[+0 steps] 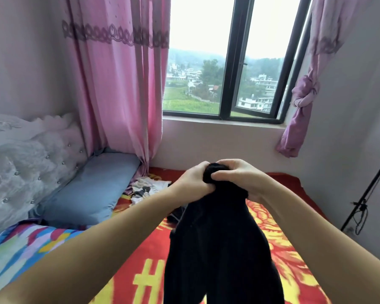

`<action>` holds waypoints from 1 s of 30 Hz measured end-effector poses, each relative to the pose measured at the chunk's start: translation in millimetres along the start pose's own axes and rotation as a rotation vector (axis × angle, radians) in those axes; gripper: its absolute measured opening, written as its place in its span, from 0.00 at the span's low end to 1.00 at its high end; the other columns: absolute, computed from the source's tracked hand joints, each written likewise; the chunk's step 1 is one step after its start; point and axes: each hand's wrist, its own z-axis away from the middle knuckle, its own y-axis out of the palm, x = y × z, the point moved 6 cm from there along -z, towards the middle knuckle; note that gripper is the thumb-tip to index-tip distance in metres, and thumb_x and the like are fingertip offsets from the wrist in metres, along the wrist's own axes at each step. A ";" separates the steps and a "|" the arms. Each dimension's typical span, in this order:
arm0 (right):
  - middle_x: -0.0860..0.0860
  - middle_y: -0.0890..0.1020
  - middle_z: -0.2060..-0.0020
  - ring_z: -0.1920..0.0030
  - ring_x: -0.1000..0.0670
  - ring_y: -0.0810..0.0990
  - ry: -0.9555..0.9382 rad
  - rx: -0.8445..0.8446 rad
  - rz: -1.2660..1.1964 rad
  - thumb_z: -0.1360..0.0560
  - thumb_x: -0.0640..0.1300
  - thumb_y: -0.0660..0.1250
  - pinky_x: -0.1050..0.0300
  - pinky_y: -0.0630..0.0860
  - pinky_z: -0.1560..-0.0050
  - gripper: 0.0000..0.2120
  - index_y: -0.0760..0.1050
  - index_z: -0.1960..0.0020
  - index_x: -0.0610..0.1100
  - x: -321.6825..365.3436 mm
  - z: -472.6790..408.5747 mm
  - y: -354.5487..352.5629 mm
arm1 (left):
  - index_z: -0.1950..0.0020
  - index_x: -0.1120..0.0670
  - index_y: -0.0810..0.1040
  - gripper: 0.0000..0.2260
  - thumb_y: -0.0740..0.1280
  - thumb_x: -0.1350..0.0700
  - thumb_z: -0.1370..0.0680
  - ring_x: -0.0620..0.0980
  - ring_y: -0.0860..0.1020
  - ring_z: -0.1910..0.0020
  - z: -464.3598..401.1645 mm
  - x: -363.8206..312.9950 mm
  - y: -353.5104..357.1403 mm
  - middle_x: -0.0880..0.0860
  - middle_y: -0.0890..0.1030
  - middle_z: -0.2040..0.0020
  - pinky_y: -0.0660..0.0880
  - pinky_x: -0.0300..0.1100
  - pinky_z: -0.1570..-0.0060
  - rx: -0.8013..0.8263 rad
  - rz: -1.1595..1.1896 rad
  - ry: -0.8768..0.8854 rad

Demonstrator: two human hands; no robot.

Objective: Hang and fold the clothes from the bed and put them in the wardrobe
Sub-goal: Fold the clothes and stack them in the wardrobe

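Nearest to us, a black garment (pixel 219 249) hangs down from our two hands, its lower part splitting into what look like two legs, though the dark cloth hides the detail. Above it, our left hand (pixel 194 179) and right hand (pixel 239 177) meet, each grip clenched on the bunched top of the garment, fingers curled into the cloth, knuckles almost touching. The garment dangles above the bed (pixel 279 242), which is spread with a red and yellow cover. To the left lies a bright multicoloured sheet (pixel 29 244), and beyond it a blue-grey pillow (pixel 92 189) against the tufted white headboard (pixel 24 159). Just beside the pillow, past our left hand, sits a small heap of pale clothes (pixel 145 186). Farther off, a pink curtain (pixel 119 84) hangs left of the window (pixel 233 62), and a knotted purple curtain (pixel 303 99) hangs on its right.
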 end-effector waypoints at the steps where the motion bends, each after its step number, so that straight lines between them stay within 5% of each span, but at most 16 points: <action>1: 0.43 0.81 0.59 0.61 0.48 0.80 -0.009 -0.016 0.085 0.26 0.32 0.65 0.55 0.78 0.59 0.07 0.78 0.50 0.39 0.7 1.6 -5.5 | 0.49 0.52 0.76 0.13 0.66 0.55 0.34 0.49 0.79 0.58 -2.4 6.0 -1.0 0.52 0.80 0.58 0.75 0.44 0.58 -0.035 -0.030 -0.004; 4: 0.47 0.79 0.53 0.59 0.50 0.78 -0.023 -0.092 0.682 0.28 0.37 0.65 0.56 0.76 0.60 0.12 0.73 0.46 0.48 2.5 6.6 -27.2 | 0.62 0.54 0.77 0.02 0.65 0.59 0.29 0.50 0.75 0.63 -10.3 21.2 -1.1 0.52 0.77 0.65 0.71 0.41 0.63 -0.030 -0.167 -0.043; 6: 0.51 0.75 0.48 0.52 0.48 0.75 0.017 -0.115 1.203 0.27 0.41 0.65 0.53 0.76 0.55 0.15 0.69 0.42 0.51 -3.4 8.2 -41.7 | 0.65 0.54 0.76 0.08 0.62 0.64 0.30 0.50 0.73 0.65 -15.5 26.8 1.6 0.51 0.75 0.68 0.69 0.40 0.66 -0.016 -0.260 -0.064; 8: 0.52 0.71 0.48 0.49 0.47 0.74 0.102 -0.160 1.377 0.26 0.42 0.63 0.54 0.73 0.55 0.14 0.70 0.41 0.53 -16.0 11.8 -63.8 | 0.64 0.57 0.77 0.09 0.59 0.67 0.32 0.51 0.71 0.66 -21.5 30.9 0.1 0.51 0.73 0.69 0.67 0.40 0.66 -0.022 -0.288 -0.082; 14: 0.52 0.81 0.62 0.63 0.53 0.78 0.231 -0.279 0.833 0.27 0.36 0.59 0.61 0.74 0.64 0.12 0.79 0.56 0.48 -49.9 32.1 -114.2 | 0.74 0.54 0.75 0.16 0.56 0.70 0.33 0.46 0.68 0.71 -24.9 32.1 -18.8 0.44 0.69 0.78 0.67 0.35 0.69 -0.015 -0.209 -0.095; 17: 0.53 0.76 0.73 0.71 0.53 0.73 0.093 -0.281 0.593 0.26 0.34 0.61 0.60 0.70 0.67 0.11 0.78 0.63 0.45 -42.5 34.8 -107.3 | 0.73 0.62 0.70 0.09 0.57 0.67 0.33 0.49 0.65 0.72 -27.4 27.0 -27.7 0.50 0.66 0.76 0.64 0.38 0.70 -0.022 -0.162 -0.088; 21: 0.51 0.78 0.68 0.68 0.55 0.76 -0.093 -0.275 0.487 0.25 0.32 0.59 0.61 0.72 0.65 0.12 0.79 0.58 0.42 -16.0 35.4 -97.1 | 0.71 0.58 0.65 0.14 0.58 0.66 0.25 0.48 0.62 0.76 -24.7 19.0 -53.4 0.52 0.62 0.74 0.57 0.37 0.75 -0.059 0.015 -0.080; 25: 0.49 0.79 0.69 0.69 0.53 0.76 -0.178 -0.200 0.352 0.22 0.45 0.66 0.61 0.73 0.65 0.11 0.79 0.59 0.39 11.3 38.8 -88.2 | 0.66 0.59 0.70 0.13 0.58 0.60 0.21 0.49 0.68 0.74 -17.2 3.4 -80.8 0.54 0.70 0.72 0.64 0.37 0.75 -0.054 0.134 -0.071; 28: 0.55 0.72 0.78 0.77 0.58 0.69 -0.090 -0.038 0.368 0.24 0.52 0.66 0.66 0.66 0.71 0.21 0.76 0.74 0.47 12.0 37.7 -78.3 | 0.62 0.58 0.80 0.17 0.65 0.46 0.23 0.49 0.78 0.69 -11.9 1.7 -89.6 0.54 0.80 0.66 0.75 0.39 0.67 0.167 0.076 -0.114; 30: 0.54 0.74 0.76 0.76 0.57 0.70 0.006 0.119 0.332 0.30 0.59 0.70 0.65 0.67 0.72 0.20 0.75 0.73 0.47 4.5 35.9 -70.4 | 0.56 0.58 0.82 0.25 0.67 0.35 0.29 0.48 0.80 0.64 -6.1 -0.3 -91.8 0.53 0.82 0.61 0.77 0.39 0.61 0.303 0.007 -0.104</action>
